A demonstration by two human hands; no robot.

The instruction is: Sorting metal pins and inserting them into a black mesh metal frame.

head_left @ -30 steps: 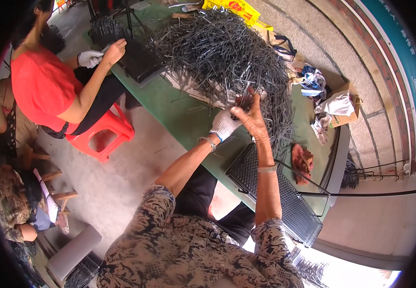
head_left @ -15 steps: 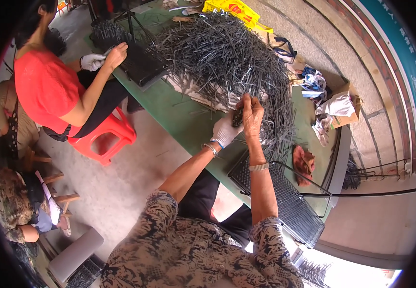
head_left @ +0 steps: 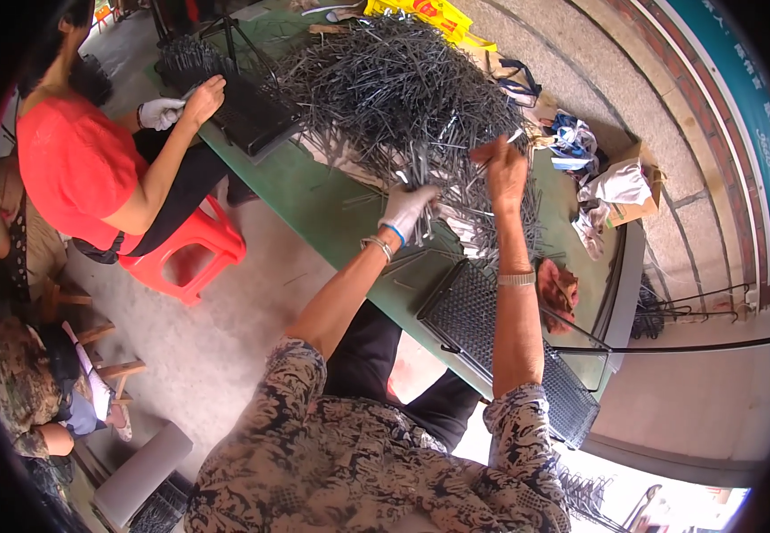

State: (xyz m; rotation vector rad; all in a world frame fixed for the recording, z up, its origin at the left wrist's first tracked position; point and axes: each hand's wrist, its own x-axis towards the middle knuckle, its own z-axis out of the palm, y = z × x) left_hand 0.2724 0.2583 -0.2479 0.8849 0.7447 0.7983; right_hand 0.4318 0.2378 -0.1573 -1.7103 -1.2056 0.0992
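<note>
Beneath my hands spreads a large tangled heap of thin dark metal strips [head_left: 394, 80]. My left hand [head_left: 405, 211], in a white glove, is closed around a small bundle of dark strips [head_left: 421, 169] at the near edge of the heap. The bundle's ends show above and below the glove. My bare right hand [head_left: 504, 178] hovers over the heap's right side, apart from the left. Its thumb and forefinger look spread, and I see nothing plainly held in it. A black perforated rack [head_left: 465, 311] with wire handles lies by my right forearm.
The green table [head_left: 287, 191] carries a reddish cloth [head_left: 558, 293] at right. Beyond are a cardboard box [head_left: 638, 191] with rags and a yellow bag [head_left: 429, 13]. A co-worker in red [head_left: 78, 160] sits at left on a red stool [head_left: 194, 253], handling strips above another black rack [head_left: 260, 124].
My hands, together before, have separated. The right moved right and up, while the left shifted slightly left and tilted, still holding the bundle. The view has shifted a little.
</note>
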